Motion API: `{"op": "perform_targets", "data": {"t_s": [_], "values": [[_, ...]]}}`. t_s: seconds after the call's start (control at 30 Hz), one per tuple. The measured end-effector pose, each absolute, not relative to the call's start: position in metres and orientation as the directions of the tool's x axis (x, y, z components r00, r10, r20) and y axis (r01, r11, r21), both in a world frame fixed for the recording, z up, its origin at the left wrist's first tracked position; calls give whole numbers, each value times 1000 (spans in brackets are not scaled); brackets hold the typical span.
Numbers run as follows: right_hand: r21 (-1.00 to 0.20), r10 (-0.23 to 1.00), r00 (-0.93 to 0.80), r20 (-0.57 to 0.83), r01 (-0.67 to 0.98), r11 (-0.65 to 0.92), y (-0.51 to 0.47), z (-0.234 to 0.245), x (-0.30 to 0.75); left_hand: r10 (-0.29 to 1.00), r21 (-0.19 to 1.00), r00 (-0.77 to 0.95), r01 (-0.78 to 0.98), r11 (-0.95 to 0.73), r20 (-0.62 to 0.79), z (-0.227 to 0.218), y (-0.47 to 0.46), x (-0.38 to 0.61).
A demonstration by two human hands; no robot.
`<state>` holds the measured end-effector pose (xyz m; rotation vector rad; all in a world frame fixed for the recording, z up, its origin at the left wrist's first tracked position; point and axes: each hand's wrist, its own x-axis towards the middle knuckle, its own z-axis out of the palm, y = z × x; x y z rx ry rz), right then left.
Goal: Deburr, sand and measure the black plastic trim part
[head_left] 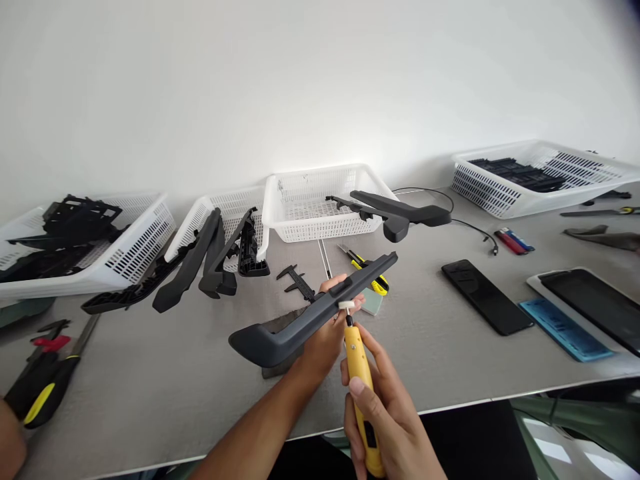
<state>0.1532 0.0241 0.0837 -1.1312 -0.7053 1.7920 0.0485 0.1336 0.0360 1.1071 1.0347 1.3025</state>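
My left hand (pixel 326 343) is closed around a long dark grey plastic trim part with a bent end (pixel 310 320), held slanted above the table; most of the fingers are hidden behind it. In my right hand (pixel 387 407) is a yellow pen-shaped rotary tool (pixel 357 360), pointing up and away from me. Its white polishing disc (pixel 345 305) touches or nearly touches the lower edge of the part. Below the part lies a dark flat block (pixel 280 363). Just beyond are a black caliper (pixel 299 283) and a yellow utility knife (pixel 379 283).
White baskets stand along the wall: left (pixel 145 247), centre (pixel 320 230) and right (pixel 500 200). Similar black trim parts (pixel 185 267) lean on their rims. To the right lie a black phone (pixel 487 297), a blue case (pixel 563 327) and lighters (pixel 514 241). Files (pixel 55 373) lie at left.
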Motion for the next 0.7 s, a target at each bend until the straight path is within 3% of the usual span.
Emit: {"op": "perform_targets", "data": {"t_s": [0.33,0.7], "values": [[-818,907,-132,-401,-393,-419,33,85,159,981,980,25,-59,-189,191,26,132,42],[-839,916,-88,-391,-374,-395,43,84,170,981,981,-40,36,-190,192,39,133,45]]}}
